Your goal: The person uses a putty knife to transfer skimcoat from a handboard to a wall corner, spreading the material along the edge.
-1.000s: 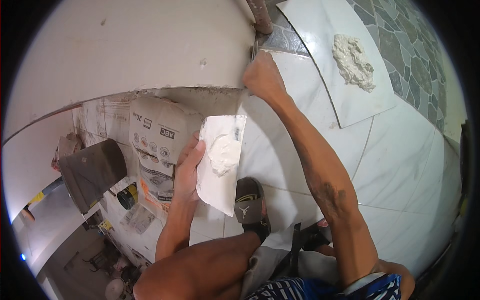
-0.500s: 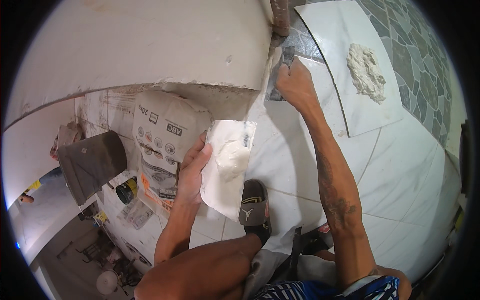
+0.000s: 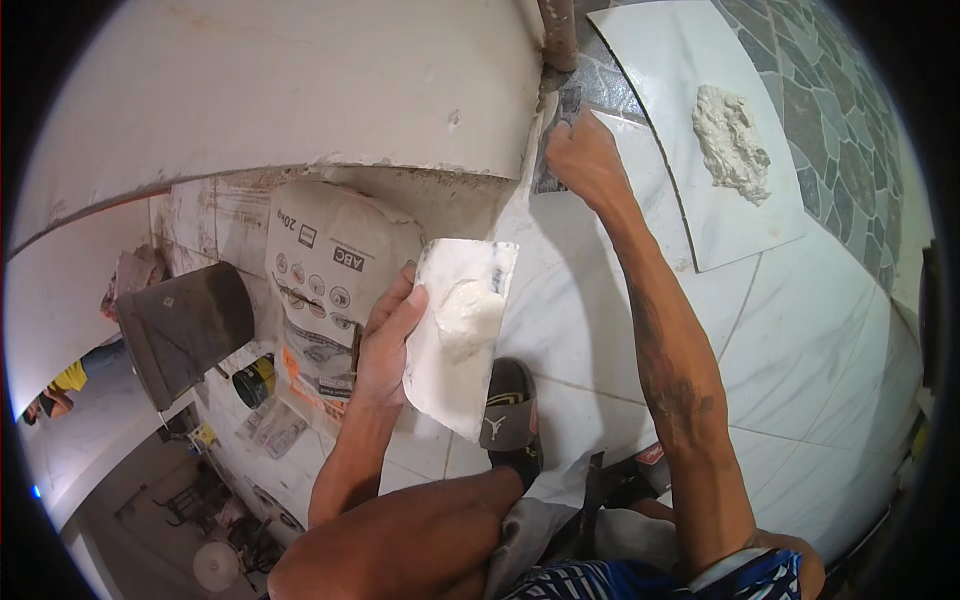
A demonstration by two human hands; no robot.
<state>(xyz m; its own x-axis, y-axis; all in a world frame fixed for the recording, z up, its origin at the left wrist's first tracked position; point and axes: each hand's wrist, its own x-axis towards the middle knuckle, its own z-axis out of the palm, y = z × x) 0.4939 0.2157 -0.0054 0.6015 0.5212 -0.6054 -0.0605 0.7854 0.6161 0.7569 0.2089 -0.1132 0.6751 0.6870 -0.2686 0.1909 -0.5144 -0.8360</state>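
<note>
My left hand [image 3: 383,350] grips the edge of a flat white tile piece [image 3: 445,390], thumb on top. White paste [image 3: 470,312] is spread in a lump over its middle. Farther off to the right, my right hand [image 3: 592,160] is closed around a dark, flat-bladed putty knife [image 3: 548,182]. Its blade lies along the foot of the white wall [image 3: 330,90], near the wall's end; the fist hides part of the tool. Whether paste is on the blade I cannot tell.
A large white tile slab [image 3: 665,50] at far right carries a mound of paste [image 3: 733,145]. Left of the tile piece lies a paper sack [image 3: 325,235], beyond it a dark bucket [image 3: 185,330]. A brown pipe [image 3: 558,35] stands at the wall's end. Another person [image 3: 68,385] shows at far left.
My right hand has shifted slightly left with the putty knife, its fist turning over more of the handle. The left hand and tile piece barely moved. More of the other person shows.
</note>
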